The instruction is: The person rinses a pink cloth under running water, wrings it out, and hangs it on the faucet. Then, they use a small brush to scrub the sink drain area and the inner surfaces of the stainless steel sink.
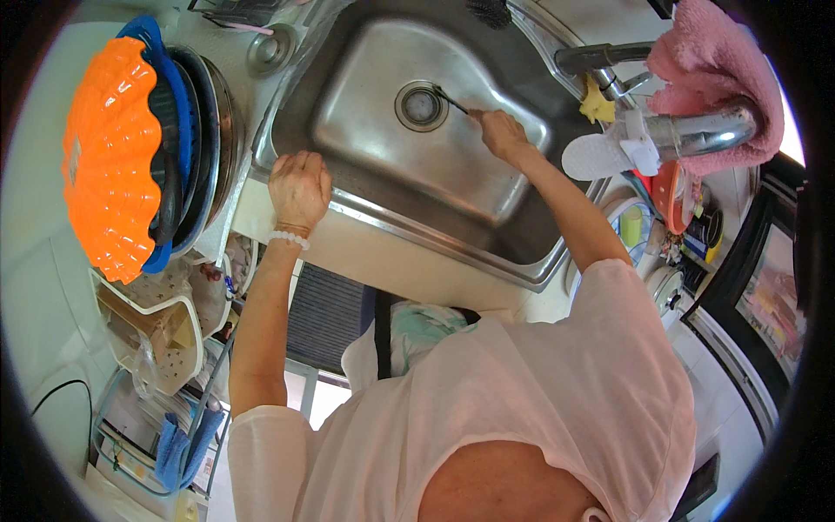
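Note:
A stainless steel sink (417,173) lies before me, with a round drain (423,106) in its floor. My right hand (502,134) reaches into the basin and grips a thin dark brush (455,103) by the end of its handle. The brush's small head meets the right rim of the drain; its bristles are too small to make out. On the near left rim of the sink, my left hand (300,186) is curled over the edge, its fingertips hidden. A white bead bracelet (289,239) circles that wrist.
Pans and an orange scalloped dish (111,160) stand on edge at left. A metal drain strainer (271,49) sits beside the sink's far left rim. The faucet (704,130), draped with a pink towel (711,65), projects at right, near a yellow sponge (597,101).

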{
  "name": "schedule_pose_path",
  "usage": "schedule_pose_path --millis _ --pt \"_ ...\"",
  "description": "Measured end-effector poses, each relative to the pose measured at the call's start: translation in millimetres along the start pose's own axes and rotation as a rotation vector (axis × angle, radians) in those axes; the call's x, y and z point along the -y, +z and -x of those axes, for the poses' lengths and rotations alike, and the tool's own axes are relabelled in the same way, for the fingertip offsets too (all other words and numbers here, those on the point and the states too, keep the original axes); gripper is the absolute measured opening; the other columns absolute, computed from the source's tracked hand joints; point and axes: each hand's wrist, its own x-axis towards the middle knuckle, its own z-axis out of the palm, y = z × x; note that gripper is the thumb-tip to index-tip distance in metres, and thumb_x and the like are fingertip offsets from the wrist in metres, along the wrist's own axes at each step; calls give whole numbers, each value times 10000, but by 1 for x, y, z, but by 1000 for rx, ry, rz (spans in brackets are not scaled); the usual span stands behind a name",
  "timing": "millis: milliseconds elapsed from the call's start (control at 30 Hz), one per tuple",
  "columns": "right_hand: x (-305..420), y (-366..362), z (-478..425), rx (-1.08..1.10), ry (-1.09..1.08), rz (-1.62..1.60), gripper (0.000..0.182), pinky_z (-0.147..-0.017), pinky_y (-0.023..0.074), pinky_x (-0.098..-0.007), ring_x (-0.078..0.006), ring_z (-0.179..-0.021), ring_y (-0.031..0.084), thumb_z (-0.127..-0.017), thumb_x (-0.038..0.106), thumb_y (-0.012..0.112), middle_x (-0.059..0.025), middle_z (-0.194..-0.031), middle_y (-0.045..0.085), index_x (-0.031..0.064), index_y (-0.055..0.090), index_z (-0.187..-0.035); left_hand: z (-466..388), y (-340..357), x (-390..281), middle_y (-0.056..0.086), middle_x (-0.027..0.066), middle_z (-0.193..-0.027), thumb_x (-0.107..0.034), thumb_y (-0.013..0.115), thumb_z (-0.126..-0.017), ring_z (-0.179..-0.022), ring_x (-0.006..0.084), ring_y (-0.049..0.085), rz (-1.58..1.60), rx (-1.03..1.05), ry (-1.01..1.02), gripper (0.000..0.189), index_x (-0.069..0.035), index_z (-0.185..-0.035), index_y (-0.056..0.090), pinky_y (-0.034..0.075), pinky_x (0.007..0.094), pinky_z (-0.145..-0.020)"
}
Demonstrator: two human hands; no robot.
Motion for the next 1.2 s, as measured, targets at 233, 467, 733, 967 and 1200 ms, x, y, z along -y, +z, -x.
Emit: schedule_pose_path --millis 233,467,733,967,1200 --pt "-21 34 12 9 -61 -127 490 -866 455 -439 -356 -1030 562 -784 -56 411 -187 -1099 601 122 551 -1219 1 -3 -1 537 116 -676 -117 528 -745 -646 296 545 4 4 -13 98 -41 -684 524 427 389 -702" --pt "-19 34 6 -138 -30 -146 465 -880 445 -444 -379 -1027 557 -807 -36 394 -194 -1106 594 127 559 -1211 0 -1 -2 537 114 -674 -116 532 -746 -651 288 549 9 0 -1 95 -44 -685 522 423 387 -703" --pt "-18 25 19 -19 8 -57 459 -877 453 -435 -371 -999 573 -804 -27 404 -196 -1079 603 136 569 -1199 0 0 0 539 114 -674 -116 528 -753 -659 288 551 -3 9 -15 101 -46 -681 523 427 387 -719" --pt "-33 78 26 6 -119 -73 402 -828 459 -442 -383 -927 584 -818 -3 426 -209 -1023 611 90 573 -1180 3 0 0 540 115 -673 -120 525 -755 -651 291 548 -10 -1 -26 108 -42 -680 526 426 388 -706" --pt "23 72 12 20 -162 -114 477 -822 475 -450 -366 -944 589 -794 -26 447 -195 -1015 615 141 536 -1232 0 -1 -1 534 115 -663 -113 524 -752 -637 293 540 4 -11 -10 106 -40 -674 524 427 383 -700"
